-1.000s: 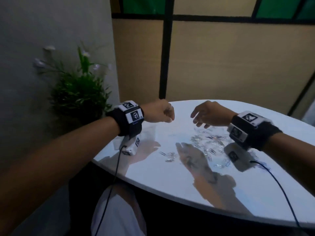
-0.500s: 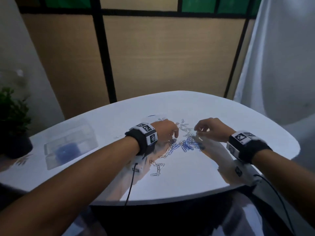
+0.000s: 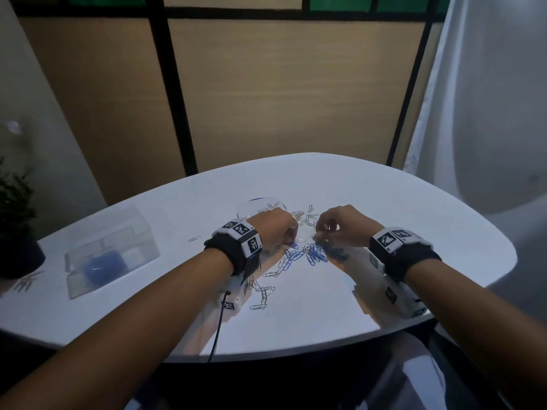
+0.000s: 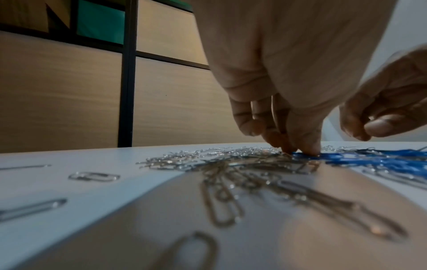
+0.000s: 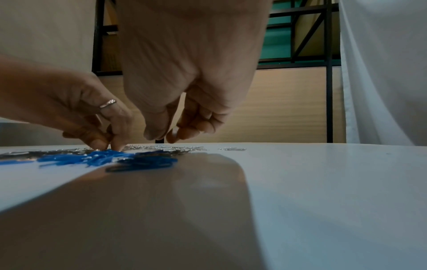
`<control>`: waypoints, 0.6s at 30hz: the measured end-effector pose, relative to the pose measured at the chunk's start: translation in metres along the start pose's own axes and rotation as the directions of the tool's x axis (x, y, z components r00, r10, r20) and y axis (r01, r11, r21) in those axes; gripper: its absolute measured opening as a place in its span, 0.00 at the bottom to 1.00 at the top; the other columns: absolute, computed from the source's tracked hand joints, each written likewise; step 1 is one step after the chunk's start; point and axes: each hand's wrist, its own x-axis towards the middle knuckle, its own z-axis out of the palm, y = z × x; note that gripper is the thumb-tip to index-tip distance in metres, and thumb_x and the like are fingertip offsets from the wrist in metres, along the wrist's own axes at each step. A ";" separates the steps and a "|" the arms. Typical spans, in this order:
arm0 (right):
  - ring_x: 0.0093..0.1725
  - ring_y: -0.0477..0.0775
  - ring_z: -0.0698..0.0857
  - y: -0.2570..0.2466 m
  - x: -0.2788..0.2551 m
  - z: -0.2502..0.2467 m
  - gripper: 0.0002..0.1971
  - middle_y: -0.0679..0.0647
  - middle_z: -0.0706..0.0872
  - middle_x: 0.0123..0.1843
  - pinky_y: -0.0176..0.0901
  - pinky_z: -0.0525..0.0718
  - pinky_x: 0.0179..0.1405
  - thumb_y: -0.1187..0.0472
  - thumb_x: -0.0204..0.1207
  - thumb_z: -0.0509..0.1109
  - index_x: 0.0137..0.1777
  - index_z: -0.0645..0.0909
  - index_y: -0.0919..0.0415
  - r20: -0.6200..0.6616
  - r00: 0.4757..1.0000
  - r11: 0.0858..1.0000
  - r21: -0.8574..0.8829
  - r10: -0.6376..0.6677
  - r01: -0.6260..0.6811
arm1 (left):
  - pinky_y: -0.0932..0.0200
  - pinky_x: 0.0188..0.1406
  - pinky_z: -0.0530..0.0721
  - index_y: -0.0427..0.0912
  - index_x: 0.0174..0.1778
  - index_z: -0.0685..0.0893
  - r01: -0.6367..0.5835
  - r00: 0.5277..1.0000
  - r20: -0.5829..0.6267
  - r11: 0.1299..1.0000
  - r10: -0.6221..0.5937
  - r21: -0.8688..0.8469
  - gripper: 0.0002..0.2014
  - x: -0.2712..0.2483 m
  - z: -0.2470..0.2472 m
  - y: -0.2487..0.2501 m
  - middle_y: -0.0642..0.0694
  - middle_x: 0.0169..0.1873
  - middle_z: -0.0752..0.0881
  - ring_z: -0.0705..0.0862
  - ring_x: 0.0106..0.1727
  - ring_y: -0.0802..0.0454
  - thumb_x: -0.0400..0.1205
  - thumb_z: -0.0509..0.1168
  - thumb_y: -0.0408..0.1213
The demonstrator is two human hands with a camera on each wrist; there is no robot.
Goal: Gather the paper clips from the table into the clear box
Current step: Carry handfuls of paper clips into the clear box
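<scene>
A heap of blue and silver paper clips (image 3: 307, 253) lies mid-table, with more silver ones strewn toward me (image 3: 262, 291). The clear box (image 3: 109, 250) sits open at the table's left, blue clips inside it. My left hand (image 3: 291, 242) reaches down on the heap's left edge; in the left wrist view its thumb and fingertips (image 4: 309, 148) pinch blue clips (image 4: 346, 159) against the table. My right hand (image 3: 321, 235) hovers curled just above the heap's right side. Its thumb and fingers (image 5: 152, 133) nearly meet; whether a clip is between them is unclear.
The white oval table (image 3: 384, 202) has its front edge close to my body. A potted plant (image 3: 14, 232) stands at the far left beside the box. A single silver clip (image 3: 194, 239) lies between box and heap. A white curtain (image 3: 488, 113) hangs at the right.
My view has swung from the plant corner to the table's middle, bringing the box into sight. Both hands have dropped onto the clip heap; the left fingertips now touch the blue clips.
</scene>
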 end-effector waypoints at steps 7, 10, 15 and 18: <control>0.43 0.49 0.81 -0.002 0.000 0.001 0.06 0.48 0.82 0.42 0.41 0.80 0.46 0.55 0.74 0.73 0.47 0.88 0.53 0.013 1.000 0.999 -0.037 -0.019 0.020 | 0.54 0.49 0.83 0.49 0.53 0.87 -0.036 0.999 -0.030 0.997 0.038 0.069 0.14 -0.001 -0.002 0.003 0.51 0.52 0.87 0.85 0.55 0.48 0.79 0.63 0.27; 0.43 0.48 0.80 -0.002 0.000 0.001 0.06 0.49 0.82 0.44 0.38 0.77 0.45 0.58 0.75 0.72 0.49 0.88 0.53 0.030 0.999 0.998 -0.056 -0.016 0.018 | 0.56 0.48 0.81 0.50 0.52 0.87 -0.061 0.996 -0.066 0.994 0.067 0.087 0.11 -0.005 -0.003 0.004 0.51 0.52 0.85 0.83 0.55 0.49 0.80 0.63 0.33; 0.42 0.45 0.79 -0.002 -0.001 0.001 0.06 0.45 0.80 0.42 0.35 0.74 0.44 0.56 0.73 0.73 0.48 0.88 0.54 -0.010 1.000 0.999 -0.034 0.002 -0.003 | 0.52 0.49 0.84 0.54 0.48 0.89 -0.107 0.994 -0.021 0.986 0.111 0.127 0.06 -0.007 -0.003 0.009 0.55 0.49 0.83 0.83 0.53 0.52 0.78 0.69 0.41; 0.42 0.46 0.79 -0.002 -0.001 0.002 0.05 0.45 0.80 0.41 0.35 0.74 0.44 0.58 0.73 0.73 0.47 0.88 0.55 -0.024 1.000 1.000 -0.017 0.002 -0.003 | 0.50 0.47 0.85 0.51 0.44 0.87 -0.091 0.996 -0.014 0.986 0.094 0.141 0.03 -0.004 -0.003 0.012 0.53 0.46 0.85 0.84 0.50 0.48 0.78 0.68 0.42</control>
